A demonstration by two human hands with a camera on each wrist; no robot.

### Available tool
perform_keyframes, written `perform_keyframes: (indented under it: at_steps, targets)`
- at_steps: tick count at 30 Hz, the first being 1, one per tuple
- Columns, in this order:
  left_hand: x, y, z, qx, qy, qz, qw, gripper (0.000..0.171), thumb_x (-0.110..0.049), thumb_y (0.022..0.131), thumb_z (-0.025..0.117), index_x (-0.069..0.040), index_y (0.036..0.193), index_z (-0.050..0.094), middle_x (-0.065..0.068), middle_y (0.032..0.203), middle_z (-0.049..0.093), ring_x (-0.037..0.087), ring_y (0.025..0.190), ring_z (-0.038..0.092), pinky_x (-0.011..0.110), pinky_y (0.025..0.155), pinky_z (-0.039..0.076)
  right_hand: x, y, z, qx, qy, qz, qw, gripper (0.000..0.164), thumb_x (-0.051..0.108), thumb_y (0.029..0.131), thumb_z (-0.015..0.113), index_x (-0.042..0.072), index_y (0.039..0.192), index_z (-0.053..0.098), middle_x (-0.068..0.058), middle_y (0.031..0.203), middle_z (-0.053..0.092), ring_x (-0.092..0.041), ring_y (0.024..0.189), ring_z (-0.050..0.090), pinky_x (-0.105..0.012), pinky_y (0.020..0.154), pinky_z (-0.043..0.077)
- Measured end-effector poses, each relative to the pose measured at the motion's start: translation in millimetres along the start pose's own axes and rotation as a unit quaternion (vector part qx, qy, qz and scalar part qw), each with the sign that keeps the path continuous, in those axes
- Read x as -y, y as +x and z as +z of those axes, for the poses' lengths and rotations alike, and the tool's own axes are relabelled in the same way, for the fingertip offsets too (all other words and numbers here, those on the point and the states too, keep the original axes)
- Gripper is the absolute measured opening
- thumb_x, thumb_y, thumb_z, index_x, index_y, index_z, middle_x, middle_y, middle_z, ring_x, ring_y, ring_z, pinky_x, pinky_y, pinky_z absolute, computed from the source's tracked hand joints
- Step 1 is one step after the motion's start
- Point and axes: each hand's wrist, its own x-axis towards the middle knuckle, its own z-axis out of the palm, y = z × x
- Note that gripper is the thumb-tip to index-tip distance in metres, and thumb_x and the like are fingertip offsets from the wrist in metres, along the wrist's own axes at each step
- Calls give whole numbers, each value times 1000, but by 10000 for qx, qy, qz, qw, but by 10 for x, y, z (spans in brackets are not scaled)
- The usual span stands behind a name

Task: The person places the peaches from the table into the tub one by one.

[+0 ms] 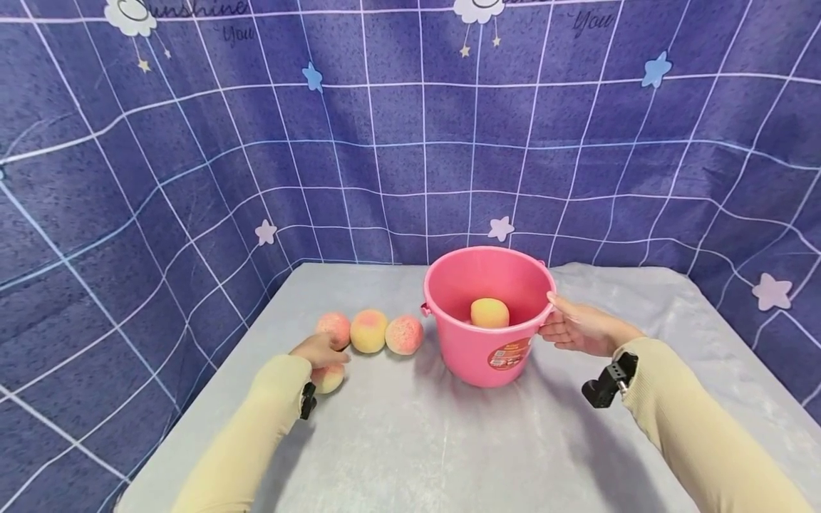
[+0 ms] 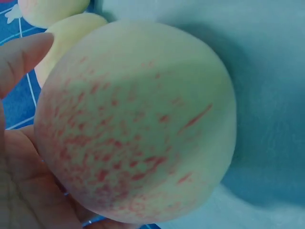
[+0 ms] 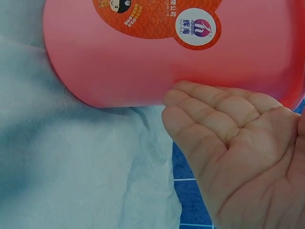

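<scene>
My left hand (image 1: 321, 349) is low over the table among the peaches, its thumb spread from the fingers. A pale peach with red flecks (image 2: 138, 124) fills the left wrist view, with the fingers partly hidden behind it; in the head view, this near peach (image 1: 328, 379) lies under the wrist. Just beyond the hand is a pink peach (image 1: 333, 328). A pink bucket (image 1: 468, 349) stands upright with a yellow peach (image 1: 489, 313) inside. My right hand (image 1: 584, 328) touches the bucket's right side with straight fingers (image 3: 214, 107), its thumb at the rim.
A yellow-orange peach (image 1: 368, 330) and a red-flecked peach (image 1: 404, 335) sit in a row left of the bucket. A grey-white cloth covers the table (image 1: 410, 442). Behind and to the left hangs a blue gridded curtain (image 1: 398, 164).
</scene>
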Motion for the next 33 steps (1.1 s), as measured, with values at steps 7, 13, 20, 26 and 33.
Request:
perform_keyframes:
  at_steps: [7,13,20,26,33]
  targets:
    - [88,-73,31,183,-108,-390,9990,66,-18,76,77,12,128,47,28,123,54,39,111,52,48,93,44,-8,2,6,15,14,-22,10000,91,58,99,13,-23,140,11,-41,143,21,-50,135,23,-55,110,20]
    - [83,-120,2,417,-132,-335,9985,77,-10,67,79,10,132,44,27,122,53,33,101,54,41,82,50,-6,3,9,52,44,-41,10000,92,58,98,11,-24,140,8,-42,143,16,-51,135,19,-54,111,16]
    - [75,-160,-10,598,-206,-278,9976,72,-1,62,71,8,129,47,20,111,55,25,85,53,32,67,49,-19,-7,7,9,0,-64,10000,91,57,99,12,-25,138,13,-41,143,23,-50,134,26,-55,110,20]
    - [99,-168,-13,493,-282,-319,9979,62,-1,60,74,3,119,55,12,97,55,22,73,53,29,58,48,-24,0,1,20,-7,-60,10000,89,56,99,13,-24,139,14,-40,143,25,-48,133,29,-55,110,21]
    - [39,-143,-86,242,85,-169,9995,77,-6,59,74,7,130,48,14,97,58,18,64,49,26,54,44,-31,5,-21,70,12,-58,10000,91,58,98,12,-24,139,12,-41,143,21,-50,134,24,-55,110,20]
